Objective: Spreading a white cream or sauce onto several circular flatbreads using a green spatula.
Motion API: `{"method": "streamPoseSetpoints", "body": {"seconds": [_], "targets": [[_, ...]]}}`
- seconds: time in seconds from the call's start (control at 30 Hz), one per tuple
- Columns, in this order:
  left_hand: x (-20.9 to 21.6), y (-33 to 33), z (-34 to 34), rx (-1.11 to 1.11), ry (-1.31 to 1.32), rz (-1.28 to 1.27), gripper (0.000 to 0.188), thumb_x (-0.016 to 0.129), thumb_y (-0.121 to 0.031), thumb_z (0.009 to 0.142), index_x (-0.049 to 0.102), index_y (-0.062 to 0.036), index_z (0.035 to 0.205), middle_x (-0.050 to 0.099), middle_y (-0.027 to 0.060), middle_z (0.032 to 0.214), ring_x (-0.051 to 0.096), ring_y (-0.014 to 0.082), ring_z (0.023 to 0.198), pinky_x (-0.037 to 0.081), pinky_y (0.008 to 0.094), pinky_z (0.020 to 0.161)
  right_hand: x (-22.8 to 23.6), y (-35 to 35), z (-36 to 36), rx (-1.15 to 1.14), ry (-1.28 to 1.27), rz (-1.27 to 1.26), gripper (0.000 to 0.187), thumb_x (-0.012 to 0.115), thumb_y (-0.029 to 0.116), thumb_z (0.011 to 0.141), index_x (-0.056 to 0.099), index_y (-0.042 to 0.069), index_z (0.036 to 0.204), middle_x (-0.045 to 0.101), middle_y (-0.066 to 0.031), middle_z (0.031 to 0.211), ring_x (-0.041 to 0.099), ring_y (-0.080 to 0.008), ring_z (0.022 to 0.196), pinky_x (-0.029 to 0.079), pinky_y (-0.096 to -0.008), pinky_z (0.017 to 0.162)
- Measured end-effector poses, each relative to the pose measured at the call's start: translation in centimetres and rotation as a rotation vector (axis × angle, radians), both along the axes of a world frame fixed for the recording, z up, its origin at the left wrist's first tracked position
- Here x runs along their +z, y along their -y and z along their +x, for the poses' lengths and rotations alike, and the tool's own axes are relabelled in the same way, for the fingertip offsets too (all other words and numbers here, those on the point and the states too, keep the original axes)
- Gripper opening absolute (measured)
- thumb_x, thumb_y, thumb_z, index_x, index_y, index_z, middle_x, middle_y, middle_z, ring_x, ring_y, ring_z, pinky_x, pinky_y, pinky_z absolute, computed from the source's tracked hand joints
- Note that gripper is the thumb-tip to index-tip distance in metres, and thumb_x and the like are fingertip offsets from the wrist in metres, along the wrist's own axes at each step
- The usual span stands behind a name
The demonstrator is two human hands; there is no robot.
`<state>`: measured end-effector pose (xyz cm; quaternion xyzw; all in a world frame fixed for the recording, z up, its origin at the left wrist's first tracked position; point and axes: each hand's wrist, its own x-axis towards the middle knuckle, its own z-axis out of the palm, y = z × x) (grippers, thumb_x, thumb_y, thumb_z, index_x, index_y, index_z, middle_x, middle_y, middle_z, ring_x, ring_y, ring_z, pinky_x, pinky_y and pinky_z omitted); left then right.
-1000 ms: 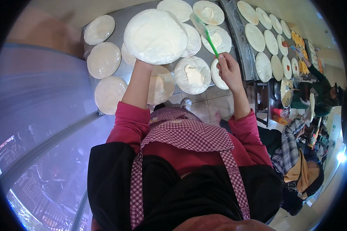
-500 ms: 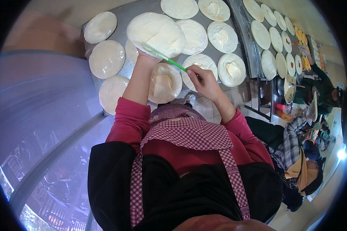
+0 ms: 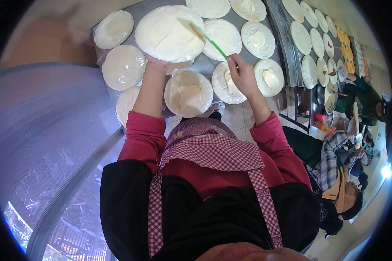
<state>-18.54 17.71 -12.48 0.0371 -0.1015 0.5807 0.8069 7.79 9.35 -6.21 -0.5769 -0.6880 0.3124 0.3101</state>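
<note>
My left hand [image 3: 156,61] holds a round white plate [image 3: 163,37] from beneath, lifted above the table, and its fingers are mostly hidden under it. A pale, creamy layer covers the plate's face. Closed around the green handle of a spatula [image 3: 216,46] is my right hand [image 3: 243,75]. The spatula's pale blade rests on or just over the cream near the plate's right side. Just below the lifted plate lies another plate [image 3: 173,98] with a dollop of cream in its middle. Nearest my right hand is a similar plate [image 3: 221,93], partly covered by the fingers.
Several more cream-topped plates stand on the grey table [image 3: 156,9]. A second table [image 3: 281,35] on the right bears rows of plates, some with red or yellow toppings. Other people [image 3: 365,102] work at the far right. A purple mesh screen [image 3: 52,122] stands at my left.
The lifted plate has moved slightly left and toward me. My right hand has moved right, and the spatula blade has gone from the plate's near edge to its right side.
</note>
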Motion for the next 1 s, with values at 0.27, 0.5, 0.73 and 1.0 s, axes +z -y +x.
{"method": "streamPoseSetpoints", "body": {"seconds": [0.27,0.5,0.73,1.0], "targets": [[-1.3,-9.8,-21.4,0.056,0.089,-0.015,0.062,0.034,-0.052,0.094,0.041,-0.0090,0.139,0.044,0.0158,0.140,0.043,0.0384,0.127,0.037,0.0563,0.104,1.2,-5.5,-22.9,0.247,-0.025,-0.094,0.014,0.054,0.016,0.093,0.059,0.003,0.094,0.054,-0.0185,0.064,0.055,-0.0337,0.054,0.042,-0.0386,0.052],[-2.9,-12.4,-23.0,0.077,0.093,0.017,0.061,0.035,-0.050,0.095,0.041,-0.0080,0.138,0.044,0.0158,0.140,0.042,0.0377,0.128,0.033,0.0554,0.108,0.3,-6.8,-22.2,0.255,-0.316,-0.412,0.022,0.049,0.023,0.099,0.059,0.004,0.099,0.046,-0.0012,0.055,0.043,-0.0092,0.044,0.034,-0.0264,0.043],[-4.8,-16.7,-23.3,0.092,0.155,-0.028,0.058,0.034,-0.048,0.095,0.044,-0.0077,0.136,0.045,0.0159,0.140,0.042,0.0381,0.128,0.033,0.0553,0.108,-0.2,-8.3,-21.0,0.047,-1.017,-0.923,0.031,0.036,0.030,0.103,0.053,0.004,0.105,0.040,0.0026,0.062,0.031,-0.0032,0.039,0.026,-0.0175,0.034],[-7.7,-20.7,-25.7,0.290,-0.104,-0.151,0.056,0.034,-0.046,0.095,0.047,-0.0063,0.134,0.046,0.0175,0.139,0.043,0.0393,0.127,0.035,0.0561,0.106,-1.4,-9.4,-21.8,-0.071,-1.249,-1.030,0.028,0.035,0.028,0.102,0.052,0.006,0.103,0.039,0.0022,0.060,0.029,-0.0040,0.035,0.027,-0.0180,0.029]]}}
